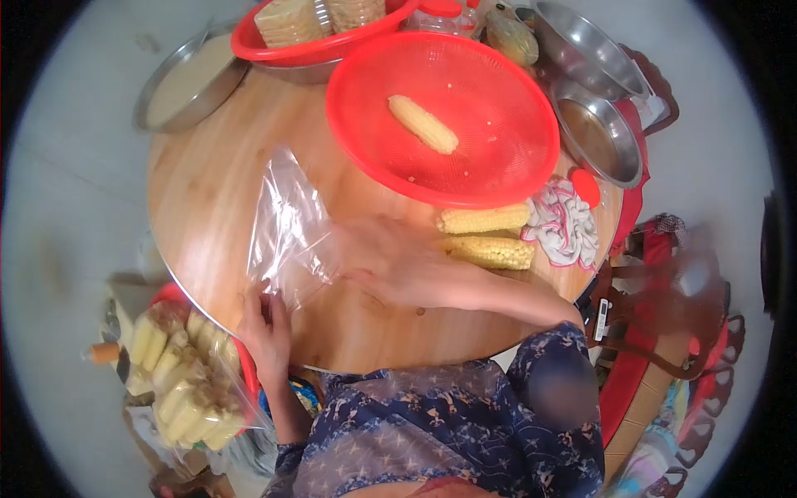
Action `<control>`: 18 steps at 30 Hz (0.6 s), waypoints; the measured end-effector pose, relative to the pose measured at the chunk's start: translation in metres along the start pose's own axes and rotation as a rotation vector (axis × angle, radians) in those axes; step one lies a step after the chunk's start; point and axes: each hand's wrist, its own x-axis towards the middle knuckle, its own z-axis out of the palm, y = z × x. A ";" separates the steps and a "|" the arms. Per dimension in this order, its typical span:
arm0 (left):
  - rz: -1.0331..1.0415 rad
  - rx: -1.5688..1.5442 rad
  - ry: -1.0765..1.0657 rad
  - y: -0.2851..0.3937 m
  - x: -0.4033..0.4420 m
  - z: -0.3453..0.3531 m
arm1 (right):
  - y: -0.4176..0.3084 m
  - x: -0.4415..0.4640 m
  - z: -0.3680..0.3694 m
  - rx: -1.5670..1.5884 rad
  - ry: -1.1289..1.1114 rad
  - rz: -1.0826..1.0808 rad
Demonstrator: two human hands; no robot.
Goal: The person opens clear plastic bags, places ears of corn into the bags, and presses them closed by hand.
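A clear plastic bag [290,220] lies on the round wooden table, its narrow end pointing away from me. My left hand [266,328] pinches the bag's near left corner at the table's front edge. Blurred by motion, my right hand [378,257] is at the bag's right side, and its fingers cannot be made out. To the right of that hand, two ears of corn [486,219] lie side by side, beyond my right forearm. One more ear of corn [423,124] rests inside the red colander [515,124].
A crumpled cloth [564,224] and a red lid [585,188] lie at the right. Metal bowls [596,137] stand behind them. A steel basin [187,79] and a red basin [282,56] stand at the back left. Bagged corn [187,382] sits below the table's left edge.
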 end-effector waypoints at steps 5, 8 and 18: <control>-0.009 -0.037 -0.014 0.018 0.005 0.009 | 0.023 -0.072 -0.063 -0.320 0.087 -0.045; 0.133 0.001 -0.014 0.025 0.010 0.016 | 0.030 -0.103 -0.085 -0.468 0.017 0.128; 0.377 0.001 -0.019 0.026 0.012 0.034 | 0.113 -0.137 -0.090 -0.338 0.080 0.352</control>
